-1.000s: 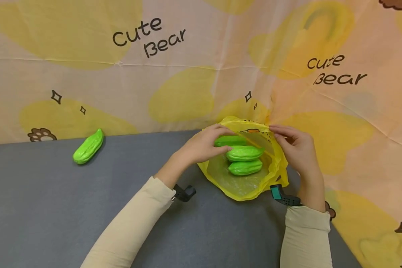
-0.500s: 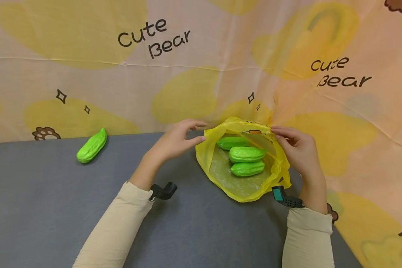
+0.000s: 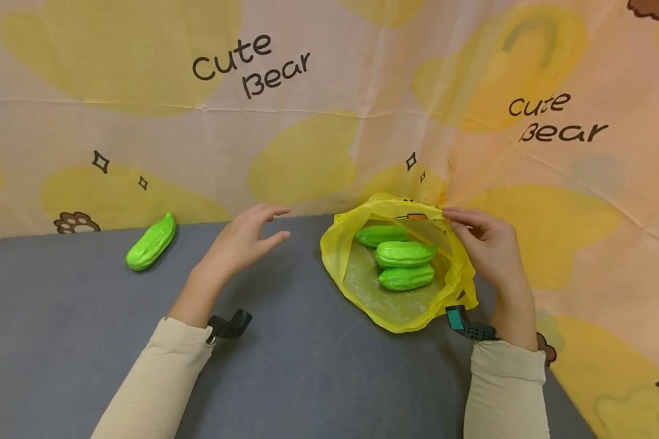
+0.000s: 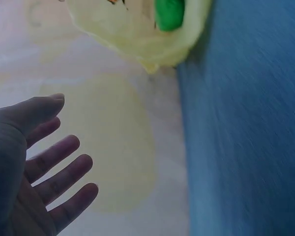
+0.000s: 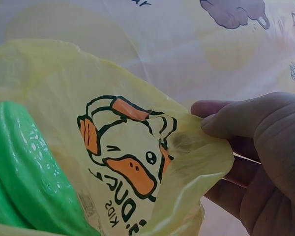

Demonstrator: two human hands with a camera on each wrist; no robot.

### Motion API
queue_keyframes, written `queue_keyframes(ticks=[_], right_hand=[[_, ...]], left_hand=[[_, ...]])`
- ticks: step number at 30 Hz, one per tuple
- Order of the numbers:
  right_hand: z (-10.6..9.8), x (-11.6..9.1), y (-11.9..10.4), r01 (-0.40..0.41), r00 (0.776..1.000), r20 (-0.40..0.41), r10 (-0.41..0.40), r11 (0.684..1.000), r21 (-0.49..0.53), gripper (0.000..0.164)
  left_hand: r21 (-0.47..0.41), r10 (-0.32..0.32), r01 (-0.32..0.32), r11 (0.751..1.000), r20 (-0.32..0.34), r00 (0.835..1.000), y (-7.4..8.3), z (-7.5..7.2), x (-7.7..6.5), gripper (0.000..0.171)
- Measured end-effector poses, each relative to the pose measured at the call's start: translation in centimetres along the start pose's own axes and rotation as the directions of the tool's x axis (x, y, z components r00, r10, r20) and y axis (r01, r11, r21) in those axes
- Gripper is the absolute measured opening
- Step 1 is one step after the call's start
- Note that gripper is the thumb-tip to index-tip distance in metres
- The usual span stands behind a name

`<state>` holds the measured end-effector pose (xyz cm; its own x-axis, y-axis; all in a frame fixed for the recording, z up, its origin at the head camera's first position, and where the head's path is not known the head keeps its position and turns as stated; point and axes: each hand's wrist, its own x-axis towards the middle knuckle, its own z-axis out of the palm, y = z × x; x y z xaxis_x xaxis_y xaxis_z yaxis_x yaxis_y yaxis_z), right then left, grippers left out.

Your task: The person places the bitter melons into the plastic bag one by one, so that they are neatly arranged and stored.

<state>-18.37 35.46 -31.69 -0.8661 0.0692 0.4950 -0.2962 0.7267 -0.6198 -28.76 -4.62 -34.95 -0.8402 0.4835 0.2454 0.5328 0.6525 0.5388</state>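
A yellow plastic bag (image 3: 357, 292) stands with its mouth wide on the grey table, a duck print showing on its wall in the right wrist view. Three glossy green bitter melons (image 3: 405, 253) lie inside it. My right hand (image 3: 489, 247) pinches the bag's right rim between thumb and fingers. My left hand (image 3: 241, 241) hovers over the table between the bag and a lone bitter melon (image 3: 151, 242) near the back edge at the left. In the left wrist view the left hand (image 4: 44, 162) has its fingers spread and holds nothing.
A patterned cloth (image 3: 302, 152) with "Cute Bear" lettering hangs along the table's back and right sides, close behind the bag. The grey tabletop (image 3: 318, 372) stretches to the left and front. Each wrist wears a black camera mount (image 3: 230, 324).
My left hand has drawn back from over the bag's mouth and moved left across the table. The right hand has kept its pinch on the rim, and the melons stay put.
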Motion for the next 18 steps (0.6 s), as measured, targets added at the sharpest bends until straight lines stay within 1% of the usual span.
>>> queue_keyframes(ticks=[3,8,12,15,18], right_hand=[[0.0,0.0,-0.1,-0.004,1.0,0.009,0.004,1.0,-0.003,0.025],[0.1,0.1,-0.3,-0.002,1.0,0.011,0.002,1.0,-0.008,0.025],[0.1,0.2,-0.3,0.006,1.0,0.007,-0.005,1.0,-0.017,0.024],[0.1,0.0,-0.3,0.014,1.0,0.012,-0.014,1.0,-0.019,0.024],[0.4,0.0,-0.4,0.018,1.0,0.016,-0.018,1.0,-0.016,0.024]], left_hand=[[-0.003,-0.037,0.037,0.999,-0.02,0.999,-1.2,-0.1,-1.0,0.048],[-0.042,-0.091,0.089,0.995,-0.048,0.995,-2.7,-0.6,-2.7,0.049],[-0.051,-0.12,0.117,0.992,-0.065,0.991,-3.5,-1.4,-3.4,0.05],[-0.042,-0.13,0.126,0.991,-0.1,0.986,-4.4,-2.3,-3.9,0.05],[-0.001,-0.148,0.15,0.989,-0.166,0.975,-5.5,-3.1,-4.4,0.049]])
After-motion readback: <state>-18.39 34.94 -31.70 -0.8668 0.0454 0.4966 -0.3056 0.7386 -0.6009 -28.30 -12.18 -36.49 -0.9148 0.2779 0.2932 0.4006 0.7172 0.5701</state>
